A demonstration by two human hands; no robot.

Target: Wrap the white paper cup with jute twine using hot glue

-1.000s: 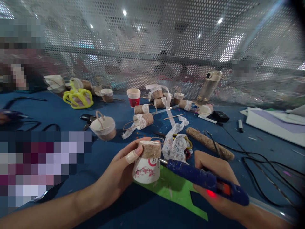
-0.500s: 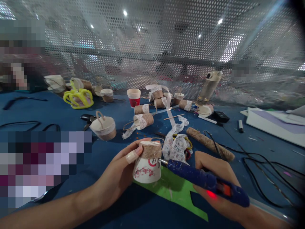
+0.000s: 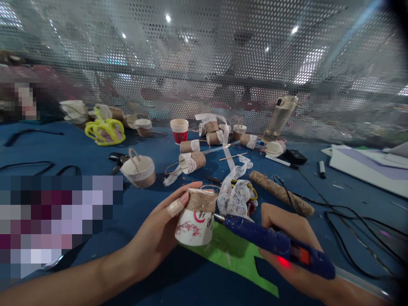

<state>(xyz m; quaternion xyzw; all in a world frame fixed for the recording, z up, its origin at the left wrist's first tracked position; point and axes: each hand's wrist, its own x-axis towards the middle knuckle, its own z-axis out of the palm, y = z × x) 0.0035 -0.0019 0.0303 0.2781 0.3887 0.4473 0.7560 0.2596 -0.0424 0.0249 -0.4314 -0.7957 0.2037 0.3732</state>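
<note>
In the head view, a white paper cup (image 3: pixel 194 229) with pink blossom print and dark lettering is gripped by my left hand (image 3: pixel 168 216), whose thumb carries a bandage. Brown twine (image 3: pixel 201 200) wraps the cup's upper part, and a thin twine loop rises above it. My right hand (image 3: pixel 291 250) is closed round a blue hot glue gun (image 3: pixel 264 233) with a glowing red light and an orange switch. Its metal nozzle is at the cup's right side, just below the twine. Beneath lies a green sheet (image 3: pixel 236 259). White lace ribbon (image 3: pixel 237 197) sits just behind.
Several twine-wrapped cups with lace stand or lie around, among them a handled one (image 3: pixel 140 172). A red cup stack (image 3: pixel 179 131), a twine roll (image 3: pixel 280 193), black cables (image 3: pixel 344 221), a yellow crown-like piece (image 3: pixel 105 132) and a clear bottle (image 3: pixel 280 117) share the blue table.
My left hand has turned the cup, so its blossom print and lettering have shifted left and more lettering shows. The glue gun's nozzle has stayed at nearly the same spot.
</note>
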